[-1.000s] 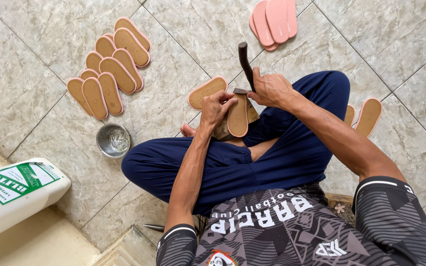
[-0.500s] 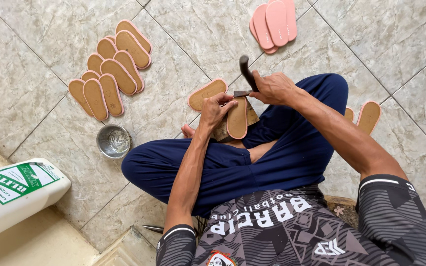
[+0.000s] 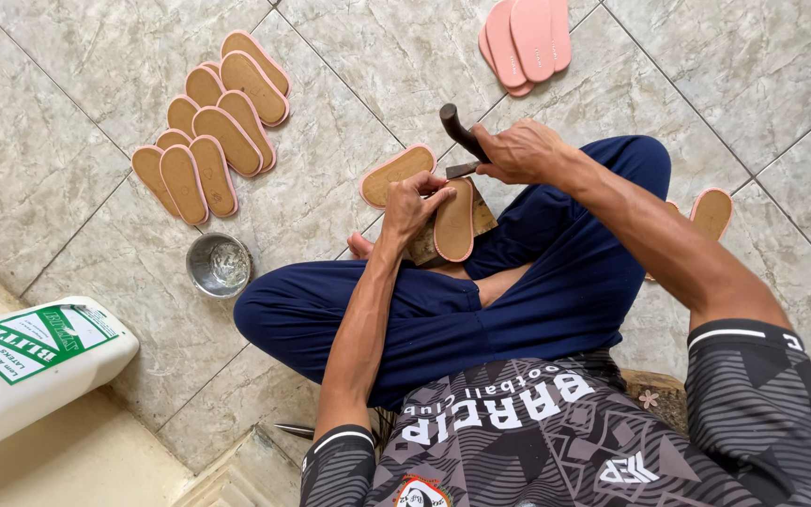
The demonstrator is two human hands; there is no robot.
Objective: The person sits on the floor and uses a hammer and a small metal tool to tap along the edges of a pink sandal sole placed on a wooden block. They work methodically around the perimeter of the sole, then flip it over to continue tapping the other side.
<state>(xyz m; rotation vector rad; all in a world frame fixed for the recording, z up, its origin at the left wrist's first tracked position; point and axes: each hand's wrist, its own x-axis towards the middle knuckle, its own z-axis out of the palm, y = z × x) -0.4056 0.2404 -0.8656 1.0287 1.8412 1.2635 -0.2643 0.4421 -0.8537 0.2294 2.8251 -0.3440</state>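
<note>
I sit cross-legged on a tiled floor in dark blue trousers. My left hand (image 3: 415, 202) presses a tan shoe sole with a pink rim (image 3: 454, 222) onto a wooden block (image 3: 482, 216) resting on my legs. My right hand (image 3: 521, 150) grips a knife with a dark curved handle (image 3: 457, 127); its metal blade (image 3: 462, 171) points at the top end of the sole, near my left fingers.
Another tan sole (image 3: 396, 174) lies just beyond my left hand. Several soles (image 3: 213, 131) are laid out at upper left, pink ones (image 3: 526, 42) stacked at top, one (image 3: 711, 214) by my right arm. A small metal bowl (image 3: 219, 266) and a white jug (image 3: 35, 371) stand left.
My right hand and the knife have tipped down and leftward, bringing the blade closer to the sole's top end. My left hand stays on the sole.
</note>
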